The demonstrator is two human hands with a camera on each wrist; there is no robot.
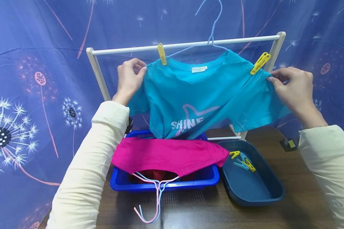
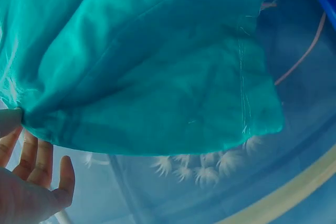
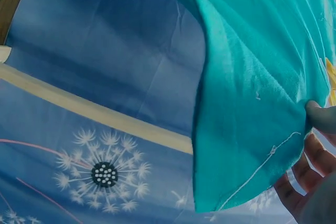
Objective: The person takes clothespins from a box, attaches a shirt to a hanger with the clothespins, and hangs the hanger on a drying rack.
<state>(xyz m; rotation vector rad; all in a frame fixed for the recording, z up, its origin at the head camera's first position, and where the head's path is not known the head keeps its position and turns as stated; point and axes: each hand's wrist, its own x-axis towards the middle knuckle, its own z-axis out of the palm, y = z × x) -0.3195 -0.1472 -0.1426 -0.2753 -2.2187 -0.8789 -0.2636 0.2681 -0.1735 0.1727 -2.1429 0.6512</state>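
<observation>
A teal T-shirt point(image 1: 189, 86) hangs on a blue wire hanger point(image 1: 213, 28) hooked at the rack's top bar. Yellow clothespins clip it at both shoulders, one on the left point(image 1: 161, 54) and one on the right point(image 1: 260, 63). My left hand point(image 1: 130, 78) pinches the shirt near its left shoulder; in the left wrist view the hand point(image 2: 34, 177) holds the cloth point(image 2: 147, 77) between thumb and finger. The right hand point(image 1: 296, 89) pinches the top of the other sleeve, and in the right wrist view its thumb and fingers point(image 3: 315, 156) grip the cloth edge point(image 3: 252, 103).
A magenta garment point(image 1: 166, 154) with pink and blue hangers point(image 1: 157, 197) lies across a blue basket point(image 1: 164, 187). Right of it, a dark tray point(image 1: 255, 187) holds several yellow and blue clothespins point(image 1: 243, 163). The white rack bar point(image 1: 126, 50) spans behind, before a patterned curtain point(image 1: 57, 28).
</observation>
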